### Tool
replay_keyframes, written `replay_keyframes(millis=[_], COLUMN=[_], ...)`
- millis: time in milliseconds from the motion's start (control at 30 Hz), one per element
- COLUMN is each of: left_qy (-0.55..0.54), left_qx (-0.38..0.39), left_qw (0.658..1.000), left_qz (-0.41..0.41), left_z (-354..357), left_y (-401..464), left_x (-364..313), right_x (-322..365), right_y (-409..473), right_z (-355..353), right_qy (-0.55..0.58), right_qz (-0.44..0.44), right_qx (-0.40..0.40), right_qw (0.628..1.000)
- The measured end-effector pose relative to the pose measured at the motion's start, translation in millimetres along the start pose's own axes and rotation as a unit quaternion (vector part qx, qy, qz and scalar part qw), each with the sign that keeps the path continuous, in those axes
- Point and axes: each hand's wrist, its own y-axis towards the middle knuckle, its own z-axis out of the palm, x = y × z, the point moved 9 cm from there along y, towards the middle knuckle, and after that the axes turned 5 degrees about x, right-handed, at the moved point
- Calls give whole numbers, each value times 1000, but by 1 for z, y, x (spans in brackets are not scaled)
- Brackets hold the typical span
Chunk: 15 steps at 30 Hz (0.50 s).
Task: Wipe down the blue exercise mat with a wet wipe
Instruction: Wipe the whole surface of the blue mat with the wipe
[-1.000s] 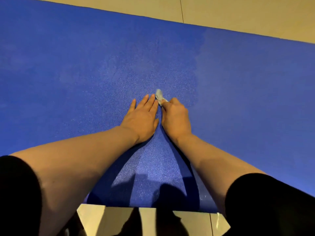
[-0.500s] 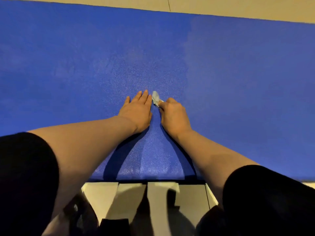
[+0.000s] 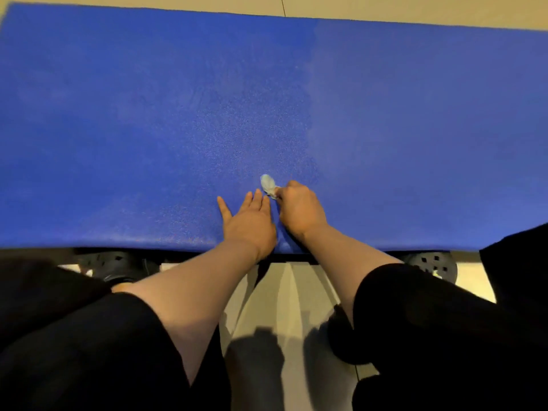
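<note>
While the blue exercise mat (image 3: 148,129) lies flat across the tiled floor (image 3: 415,7), filling most of the view from left to right, the wet wipe (image 3: 267,184) sits bunched into a small pale wad near the mat's near edge, about midway along it. The right hand (image 3: 299,209) grips that wad, fingers curled tight round its lower end so that only the far tip pokes out and touches the mat. The left hand (image 3: 247,222) rests just beside it on the left, palm down, fingers straight and slightly spread, thumb out to the left, pressing on the mat surface.

The wipe looks light, limp and damp: it has no stiffness of its own, so it works only where fingers push it down. Held as a wad it covers little; opened flatter under the fingertips it would likely sweep a wider strip, though a thin sheet may tear or roll up on the pebbled surface. The mat looks soft, foamy and grippy, with a fine grainy texture that would drag on the wipe. Being thin and light, it could creep or ripple under a firm stroke, which the flat left hand seems placed to prevent.

A paler, duller band covers the mat's right part, against a deeper blue left of it; whether that is damp or dry I cannot tell. Dark perforated shoes (image 3: 430,262) show at the near edge, under the black sleeves (image 3: 444,321).
</note>
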Motion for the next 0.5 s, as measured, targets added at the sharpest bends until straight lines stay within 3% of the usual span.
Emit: replay_keyframes(millis=[167,367,433,500], left_qy=[-12,-20,-19,-18], left_qx=[-26,-32,-36,-41], left_qw=[1000,999,999,999], left_qz=[12,3,-1,-2], left_z=[19,34,31,27], left_y=[-46,-83,-85,-85], left_x=[-2,7,8,7], right_x=[-45,34,20,-18], right_y=[-30,-66,-72,-80], right_z=[-11,23,16,3], right_qy=[6,28,3,1], right_qz=[132,8,8,69], right_qx=[-30,8,3,-24], right_qw=[991,1000,1000,997])
